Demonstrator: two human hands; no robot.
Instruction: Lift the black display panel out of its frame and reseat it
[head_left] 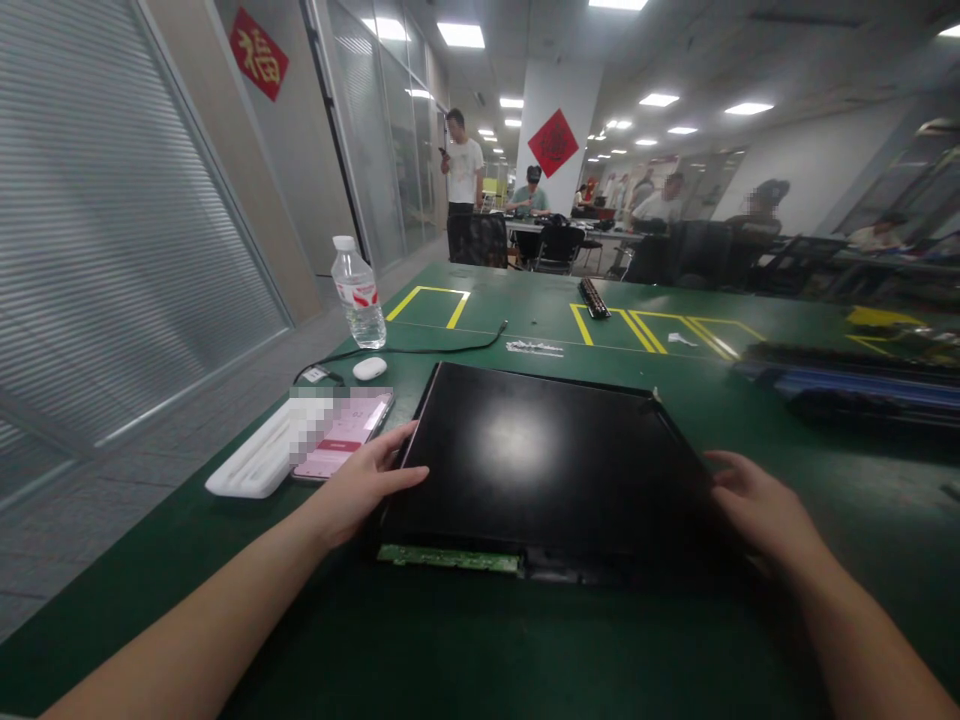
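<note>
Black display panel [547,460] lying flat, face up, between both sets of fingers. Long axis crosswise from left fingertips to right fingertips, slightly skewed, far corners pointing away into the room.

Left hand [360,485] laid open against the left edge, fingers stretched and loose, thumb on the top face. Right hand [757,510] at the near right corner, fingers bent at the edge; gripping or merely resting, cannot tell in that dark patch.

Underneath, green table mat [525,650]. Just outside the left fingers, lit phone [341,437] and white case [259,460]. Farther beyond them, black cable [420,350] and upright water bottle [358,293]. Past the right fingers, yellow tape lines [645,330].

Behind, open office with ceiling lights, people seated and standing, red diamond sign [553,142] on a pillar.

Glossy surface, soft glare at its middle, narrow green circuit strip [448,558] along the near edge, below the left fingers.
</note>
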